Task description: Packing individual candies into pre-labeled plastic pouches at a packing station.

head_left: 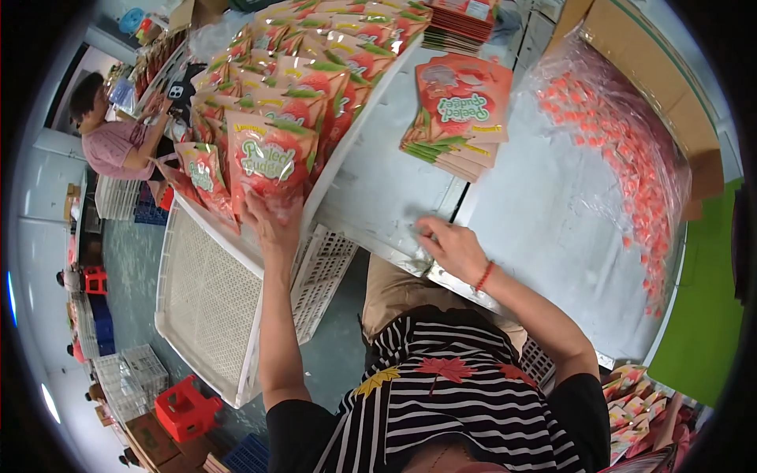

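Note:
My left hand (272, 225) grips the lower part of a filled pink pouch (268, 162) with fruit printed on it. This pouch stands upright at the near end of a white tray (371, 98) packed with rows of similar pouches (300, 47). A smaller-looking pouch (206, 177) leans beside it on the left. Over the table's near edge, my right hand (457, 251) has loosely curled fingers, slightly blurred and apart, with nothing seen in them. Beyond it, a fanned stack of flat pouches (461, 102) lies on the pale table (378, 189).
Small red-and-white wrapped pieces (623, 165) spill from clear plastic film (544, 71) beside cardboard (670, 79) on the right. More flat pouches (461, 27) are piled at the back. A white crate (213, 292) stands below the tray. Another person (118, 138) works at far left; a red stool (188, 410) stands lower left.

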The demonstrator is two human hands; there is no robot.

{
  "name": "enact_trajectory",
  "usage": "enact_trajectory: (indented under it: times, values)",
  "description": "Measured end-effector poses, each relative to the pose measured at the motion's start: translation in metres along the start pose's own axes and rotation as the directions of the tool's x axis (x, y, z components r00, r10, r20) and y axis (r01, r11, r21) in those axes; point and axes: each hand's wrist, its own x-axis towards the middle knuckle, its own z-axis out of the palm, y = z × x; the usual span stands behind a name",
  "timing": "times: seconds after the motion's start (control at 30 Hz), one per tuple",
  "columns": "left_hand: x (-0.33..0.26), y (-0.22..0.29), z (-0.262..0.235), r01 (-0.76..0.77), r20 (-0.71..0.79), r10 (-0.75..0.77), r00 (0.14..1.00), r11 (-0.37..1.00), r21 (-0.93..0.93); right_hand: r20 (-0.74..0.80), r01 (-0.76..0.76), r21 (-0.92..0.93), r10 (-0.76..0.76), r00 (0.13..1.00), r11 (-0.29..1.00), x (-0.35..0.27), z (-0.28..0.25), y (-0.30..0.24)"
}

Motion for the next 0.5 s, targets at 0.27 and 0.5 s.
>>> enact_trajectory:
  times: [0.27, 0.5]
  values:
    - [0.005, 0.112, 0.050, -0.414, -0.004, 0.414, 0.910, 0.909, 0.038, -0.156, -0.181, 0.206, 0.215, 0.964, 0.962, -0.039, -0.027, 0.033]
    - [0.036, 0.190, 0.183, -0.753, 0.162, 0.763, 0.626, 0.645, -0.130, -0.273, -0.083, 0.221, 0.144, 0.951, 0.972, -0.037, -0.023, 0.029]
